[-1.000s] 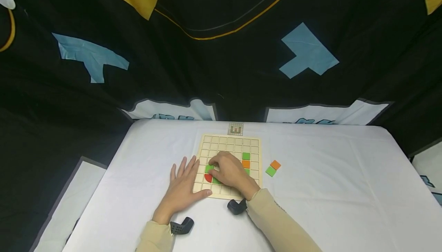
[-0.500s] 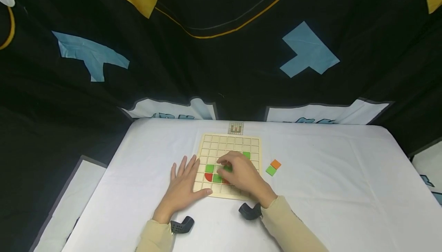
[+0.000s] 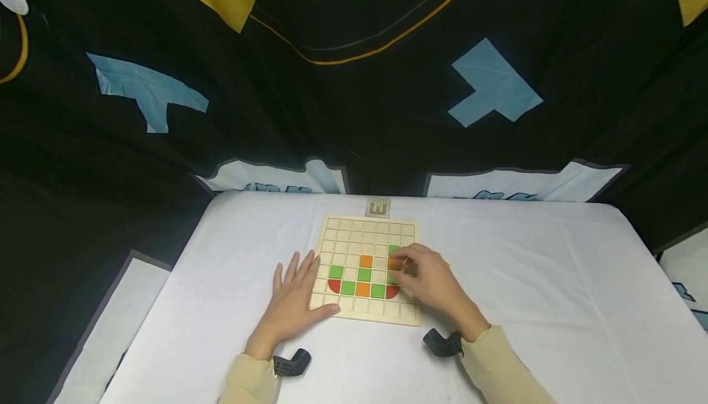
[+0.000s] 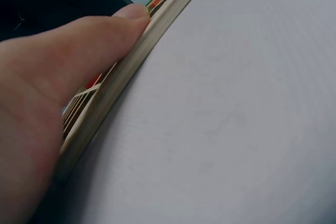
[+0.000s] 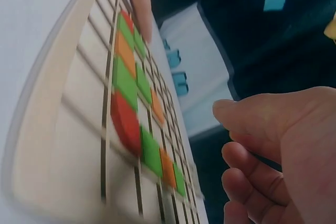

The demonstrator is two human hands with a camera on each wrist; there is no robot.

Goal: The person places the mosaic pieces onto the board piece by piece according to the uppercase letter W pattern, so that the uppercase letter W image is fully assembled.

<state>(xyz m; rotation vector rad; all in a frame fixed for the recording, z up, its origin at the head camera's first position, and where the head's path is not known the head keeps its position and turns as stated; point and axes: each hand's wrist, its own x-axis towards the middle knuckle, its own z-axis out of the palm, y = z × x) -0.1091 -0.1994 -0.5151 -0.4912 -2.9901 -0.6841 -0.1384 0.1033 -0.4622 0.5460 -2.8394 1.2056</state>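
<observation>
A pale wooden grid board (image 3: 354,225) lies on the white table, with green, orange and red tiles set in its squares. Rounded red tiles (image 3: 334,285) end the bottom coloured row. An orange tile (image 3: 366,261) tops the middle column. My left hand (image 3: 293,305) lies spread at the board's left side; its thumb (image 4: 100,45) rests along the front edge. My right hand (image 3: 437,284) hovers over the board's right side, fingers loosely bent, partly covering the right column. In the right wrist view, nothing shows between its fingers (image 5: 239,156).
A small patterned card (image 3: 378,208) lies behind the board. Right of the board, a sliver of a loose orange tile (image 3: 447,263) shows past my right hand. A black patterned cloth (image 3: 354,115) hangs behind the table.
My right hand has moved rightward from the board's left-centre to its right side, uncovering the middle tiles and now covering most of the loose tiles. My left hand has stayed put.
</observation>
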